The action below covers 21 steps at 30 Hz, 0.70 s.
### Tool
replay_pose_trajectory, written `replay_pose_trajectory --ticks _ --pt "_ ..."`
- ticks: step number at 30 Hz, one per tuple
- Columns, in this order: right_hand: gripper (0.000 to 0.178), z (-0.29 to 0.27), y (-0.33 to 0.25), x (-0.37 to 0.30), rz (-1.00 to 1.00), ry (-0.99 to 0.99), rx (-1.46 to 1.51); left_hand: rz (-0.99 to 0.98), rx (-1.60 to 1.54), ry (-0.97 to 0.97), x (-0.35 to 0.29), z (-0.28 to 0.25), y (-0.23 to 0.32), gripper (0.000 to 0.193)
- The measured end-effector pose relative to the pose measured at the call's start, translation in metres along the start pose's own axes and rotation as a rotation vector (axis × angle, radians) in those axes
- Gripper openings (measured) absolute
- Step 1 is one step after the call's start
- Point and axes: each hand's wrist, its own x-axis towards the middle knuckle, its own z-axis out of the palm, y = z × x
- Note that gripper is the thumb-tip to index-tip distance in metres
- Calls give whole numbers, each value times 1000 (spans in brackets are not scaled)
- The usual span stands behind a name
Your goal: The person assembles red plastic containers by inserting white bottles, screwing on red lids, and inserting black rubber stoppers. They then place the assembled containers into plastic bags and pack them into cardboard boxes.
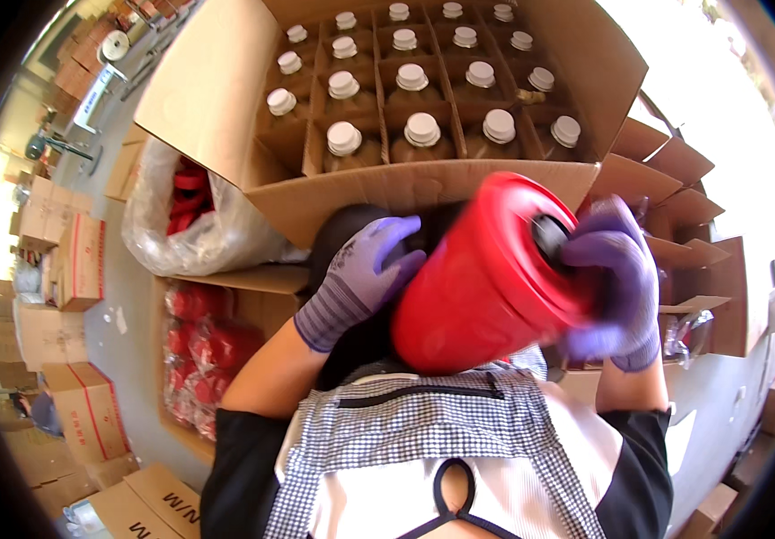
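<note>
So the checked apron (432, 431) is filling 6 o'clock, and right above it the red canister (482, 287) is leaning just to the 3 o'clock side of centre, its black-capped end tipping toward 2. The right hand (616, 287) is reaching in from 3 o'clock, gloved fingers curling over that capped end; it's blurring too much to tell whether they're really gripping. The left hand (365, 283) is hovering on the 9 o'clock side, fingers loosely bent and holding nothing; can't tell if the tips are touching the canister.

Farther out, a box (360, 198) is standing open at 12 with rows of white-capped bottles (422, 129) sitting in dividers. Wrapped red things (199, 359) are lying at 8, and a clear bag (149, 234) is bulging with more red stuff at 10. Open cartons (733, 296) are crowding 3, and way back, taped cartons (86, 260) are stacking up at 9.
</note>
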Motion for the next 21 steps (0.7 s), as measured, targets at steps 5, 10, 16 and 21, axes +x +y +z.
replay_pose_trajectory --ticks 5,10,16,21 --pt "121 -3 -2 -68 94 -76 12 -420 -728 -412 6 34 5 52" --pt "135 21 6 -101 39 -80 209 -718 -996 -673 8 37 19 47" --pt "125 18 -27 -117 106 9 267 -450 -597 -599 2 22 31 34" --pt "95 34 -24 -135 956 562 955 426 -141 377 -20 2 99 25"
